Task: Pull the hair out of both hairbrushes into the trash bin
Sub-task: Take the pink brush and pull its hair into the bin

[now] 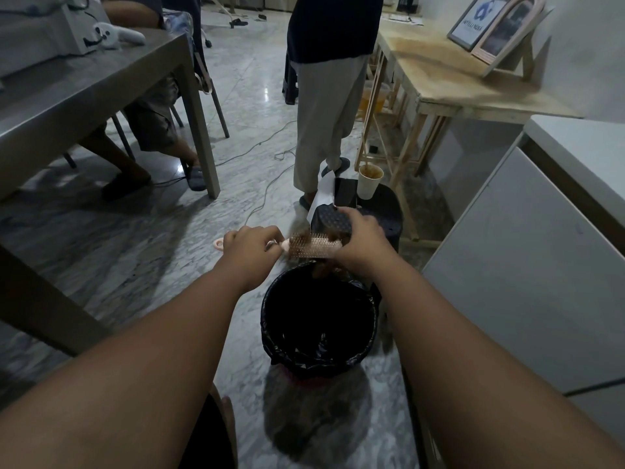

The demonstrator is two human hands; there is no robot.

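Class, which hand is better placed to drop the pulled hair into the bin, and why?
Right hand: it pinches the hair above the trash bin; the left hand grips the hairbrush.

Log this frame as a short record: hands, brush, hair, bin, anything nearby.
left hand: grips the handle of the pink hairbrush
right hand: pinches brown hair at the brush head
brush position: held level over the far rim of the trash bin
hair state: a clump hangs below the right hand, above the bin
bin: black liner, standing on the floor
nearby: paper cup on a black stool behind the bin
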